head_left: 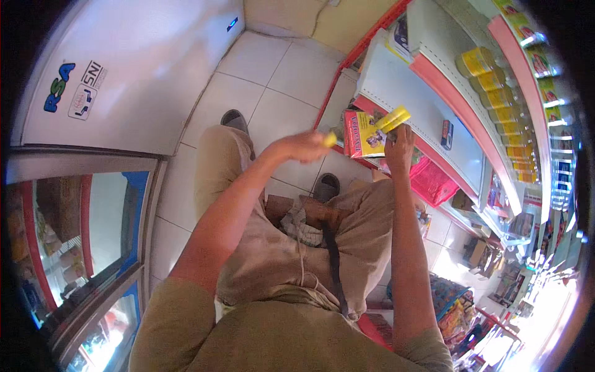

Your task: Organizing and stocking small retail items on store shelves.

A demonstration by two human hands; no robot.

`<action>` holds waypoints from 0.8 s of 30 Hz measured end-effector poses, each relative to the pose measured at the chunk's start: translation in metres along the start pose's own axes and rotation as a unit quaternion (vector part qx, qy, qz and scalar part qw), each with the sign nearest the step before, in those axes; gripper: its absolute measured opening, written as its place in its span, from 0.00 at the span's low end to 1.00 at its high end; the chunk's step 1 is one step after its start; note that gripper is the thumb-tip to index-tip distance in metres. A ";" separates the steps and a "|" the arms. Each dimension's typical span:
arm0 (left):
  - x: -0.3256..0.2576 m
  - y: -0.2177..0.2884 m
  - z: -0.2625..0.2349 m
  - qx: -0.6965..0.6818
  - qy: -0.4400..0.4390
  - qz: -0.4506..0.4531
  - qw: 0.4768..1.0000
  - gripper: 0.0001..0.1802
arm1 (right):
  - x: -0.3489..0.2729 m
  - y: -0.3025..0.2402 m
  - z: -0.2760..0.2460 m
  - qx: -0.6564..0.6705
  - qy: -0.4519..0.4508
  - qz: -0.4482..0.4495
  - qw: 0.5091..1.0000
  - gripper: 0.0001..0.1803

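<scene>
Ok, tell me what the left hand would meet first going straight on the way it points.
Probably the red and yellow printed box, with the small yellow object in the left hand leading; depth is unclear, so it might pass above.

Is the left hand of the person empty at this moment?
No, the left hand holds a small yellow item.
</scene>
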State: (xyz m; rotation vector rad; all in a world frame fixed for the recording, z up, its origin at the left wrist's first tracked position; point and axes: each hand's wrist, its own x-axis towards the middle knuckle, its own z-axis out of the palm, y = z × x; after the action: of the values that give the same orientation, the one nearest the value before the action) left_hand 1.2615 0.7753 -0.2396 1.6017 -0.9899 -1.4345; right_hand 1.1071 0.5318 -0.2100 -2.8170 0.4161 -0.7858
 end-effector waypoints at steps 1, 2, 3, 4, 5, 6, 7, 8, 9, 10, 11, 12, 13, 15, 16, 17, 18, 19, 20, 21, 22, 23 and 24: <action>0.002 0.010 0.020 0.048 -0.089 -0.049 0.994 0.15 | -0.015 -0.001 -0.011 0.009 -0.001 0.023 1.000 0.24; -0.010 0.026 0.047 0.101 -0.169 -0.101 0.975 0.17 | -0.033 0.002 -0.016 -0.001 -0.028 0.072 0.997 0.26; -0.028 0.036 0.072 0.028 -0.252 -0.126 0.959 0.20 | -0.043 -0.002 -0.027 -0.002 -0.017 0.078 0.997 0.26; -0.047 0.041 0.097 -0.022 -0.289 -0.136 0.947 0.23 | -0.050 -0.013 -0.039 0.014 -0.022 0.070 0.997 0.27; -0.062 0.051 0.120 0.043 -0.278 -0.078 0.957 0.23 | -0.056 -0.024 -0.052 0.032 -0.028 0.060 0.997 0.27; -0.073 0.060 0.143 0.105 -0.264 -0.022 0.959 0.23 | -0.062 -0.036 -0.060 0.036 -0.018 0.064 0.997 0.27; -0.077 0.056 0.169 0.117 -0.193 0.023 0.974 0.22 | -0.066 -0.048 -0.068 0.037 -0.010 0.079 0.996 0.27; -0.078 0.053 0.197 0.127 -0.126 0.073 0.981 0.21 | -0.070 -0.054 -0.079 0.034 -0.001 0.096 0.995 0.28; -0.084 0.058 0.222 0.141 -0.024 0.102 0.984 0.16 | -0.073 -0.056 -0.089 0.035 0.009 0.100 0.994 0.28; -0.082 0.049 0.250 0.167 0.068 0.142 0.973 0.13 | -0.075 -0.058 -0.096 0.066 0.008 0.110 0.992 0.27; -0.082 0.064 0.264 0.157 0.055 0.137 0.977 0.12 | -0.079 -0.054 -0.108 0.093 0.008 0.125 0.988 0.27; -0.083 0.072 0.279 0.126 0.037 0.132 0.982 0.12 | -0.076 -0.053 -0.117 0.092 0.018 0.127 0.988 0.27; -0.084 0.076 0.295 0.094 0.019 0.127 0.987 0.12 | -0.072 -0.052 -0.128 0.094 0.025 0.103 0.990 0.27; -0.082 0.077 0.327 0.130 -0.025 0.191 0.973 0.11 | -0.062 -0.054 -0.151 0.095 0.037 0.081 0.991 0.28; -0.078 0.076 0.345 0.158 -0.070 0.254 0.952 0.11 | -0.057 -0.055 -0.165 0.111 0.029 0.078 0.990 0.27; -0.073 0.079 0.367 0.135 -0.120 0.250 0.951 0.11 | -0.052 -0.060 -0.177 0.130 0.020 0.072 0.989 0.27; -0.066 0.082 0.391 0.112 -0.168 0.246 0.948 0.11 | -0.047 -0.065 -0.185 0.137 0.036 0.055 0.988 0.25; -0.057 0.085 0.411 0.172 -0.200 0.255 0.930 0.10 | -0.045 -0.070 -0.193 0.133 0.040 0.054 0.989 0.25; -0.050 0.086 0.426 0.231 -0.230 0.262 0.909 0.10 | -0.044 -0.075 -0.199 0.154 0.027 0.073 0.985 0.25; -0.045 0.083 0.436 0.232 -0.228 0.264 0.908 0.10 | -0.044 -0.081 -0.202 0.176 0.013 0.090 0.980 0.24; -0.039 0.082 0.445 0.263 -0.278 0.284 0.879 0.11 | -0.047 -0.082 -0.204 0.179 0.034 0.084 0.980 0.23; -0.031 0.077 0.450 0.295 -0.323 0.301 0.848 0.12 | -0.049 -0.085 -0.206 0.178 0.034 0.079 0.980 0.23; -0.029 0.064 0.449 0.235 -0.269 0.333 0.873 0.15 | -0.051 -0.090 -0.208 0.184 0.042 0.088 0.978 0.22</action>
State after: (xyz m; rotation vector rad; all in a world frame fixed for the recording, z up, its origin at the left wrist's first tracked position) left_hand 0.8086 0.7577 -0.2075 0.9609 -2.1072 -1.1913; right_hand 0.9740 0.6110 -0.0363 -2.3762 0.4721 -0.8478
